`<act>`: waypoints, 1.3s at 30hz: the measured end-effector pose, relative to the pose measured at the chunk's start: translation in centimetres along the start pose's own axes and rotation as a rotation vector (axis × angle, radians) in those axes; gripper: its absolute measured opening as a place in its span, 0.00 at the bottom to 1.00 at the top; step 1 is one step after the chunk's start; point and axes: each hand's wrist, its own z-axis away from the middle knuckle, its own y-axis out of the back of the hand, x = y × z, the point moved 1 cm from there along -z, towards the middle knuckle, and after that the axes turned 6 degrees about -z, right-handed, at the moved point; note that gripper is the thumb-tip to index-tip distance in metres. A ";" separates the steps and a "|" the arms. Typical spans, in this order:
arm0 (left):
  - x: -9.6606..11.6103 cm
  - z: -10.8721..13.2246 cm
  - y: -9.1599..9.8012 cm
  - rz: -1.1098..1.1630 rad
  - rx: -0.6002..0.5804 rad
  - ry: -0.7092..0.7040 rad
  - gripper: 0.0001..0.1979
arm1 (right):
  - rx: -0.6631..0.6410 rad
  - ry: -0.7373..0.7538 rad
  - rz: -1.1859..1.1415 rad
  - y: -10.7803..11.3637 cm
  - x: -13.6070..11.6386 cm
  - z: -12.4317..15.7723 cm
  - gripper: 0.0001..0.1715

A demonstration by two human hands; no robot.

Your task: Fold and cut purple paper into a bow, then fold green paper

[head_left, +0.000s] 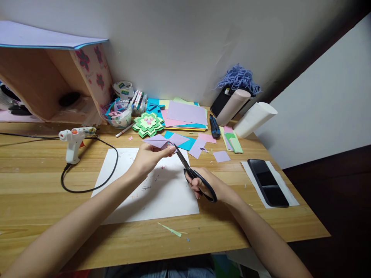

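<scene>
Between the fingers and thumb of my left hand (152, 157) is a folded piece of lilac paper (156, 141), its two pointed halves spreading left and right. My right hand (201, 181) grips a pair of black-handled scissors (185, 164) by the finger loops. The blade tips touch or nearly touch the middle of the lilac paper, near my left thumb; whether they are cutting I cannot tell. Beneath both hands lies a white sheet (174, 204) with small scraps and marks. Just beyond the paper sits a layered green paper flower (148, 124) with a pink centre.
A white glue gun (74, 144) with a looping black cord stands left. Behind are a scrap bowl (118, 117), markers (137, 99) and stacked coloured paper (187, 112). On the right are a blue cutter (214, 126), paper roll (255, 119) and phone (268, 182).
</scene>
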 end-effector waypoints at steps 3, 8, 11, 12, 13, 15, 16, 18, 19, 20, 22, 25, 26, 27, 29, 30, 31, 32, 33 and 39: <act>0.0 0.0 0.1 -0.003 0.000 -0.003 0.15 | 0.017 0.003 0.033 0.0 0.0 0.0 0.25; -0.1 0.0 0.1 0.003 0.004 0.017 0.15 | 0.042 0.012 0.090 -0.3 -0.8 0.1 0.24; 0.0 0.0 0.1 0.015 0.003 0.037 0.16 | 0.052 0.010 0.138 -0.4 -1.2 0.1 0.25; 0.1 0.1 0.0 0.020 0.004 0.046 0.16 | 0.054 0.010 0.157 -0.4 -1.2 0.2 0.26; 0.1 0.1 0.0 0.025 0.005 0.057 0.16 | 0.053 0.011 0.174 -0.4 -1.3 0.2 0.27; 0.2 0.2 0.0 0.031 0.009 0.077 0.16 | 0.051 0.023 0.202 -0.4 -1.3 0.3 0.29; 0.2 0.2 -0.1 0.032 0.012 0.085 0.17 | 0.048 0.033 0.214 -0.4 -1.3 0.3 0.31; 0.2 0.2 0.0 0.031 0.017 0.090 0.17 | 0.039 0.057 0.235 -0.5 -1.2 0.4 0.35; 0.2 0.1 0.0 0.030 0.020 0.085 0.17 | 0.031 0.065 0.244 -0.4 -1.2 0.5 0.37; 0.2 0.0 0.1 0.028 0.024 0.077 0.17 | 0.021 0.069 0.254 -0.4 -1.1 0.5 0.38; 0.1 -0.1 0.3 0.027 0.042 0.059 0.17 | -0.001 0.072 0.271 -0.2 -1.0 0.6 0.40; 0.2 -0.4 0.5 0.055 0.095 0.035 0.16 | -0.016 0.088 0.276 0.3 -0.7 0.6 0.41; 0.2 -0.4 0.6 0.072 0.113 0.023 0.15 | -0.016 0.095 0.265 0.4 -0.6 0.5 0.41; 0.2 -0.5 0.7 0.090 0.126 0.010 0.15 | -0.012 0.101 0.247 0.6 -0.5 0.4 0.41; 0.1 -0.5 0.6 0.114 0.132 0.003 0.15 | 0.056 0.111 0.187 0.7 -0.4 -0.1 0.37; 0.1 -0.4 0.6 0.116 0.122 0.010 0.16 | 0.123 0.122 0.155 0.7 -0.4 -0.4 0.35; 0.1 -0.4 0.5 0.112 0.102 0.018 0.16 | 0.208 0.141 0.125 0.7 -0.5 -0.7 0.32; 0.1 -0.3 0.3 0.104 0.076 0.024 0.16 | 0.299 0.171 0.098 0.6 -0.6 -1.0 0.29; 0.1 -0.1 0.1 0.091 0.048 0.025 0.15 | 0.374 0.210 0.075 0.5 -0.7 -1.2 0.26; -0.1 0.8 -1.2 0.009 -0.087 0.020 0.13 | 0.542 0.348 -0.224 -0.2 -0.9 -2.0 0.18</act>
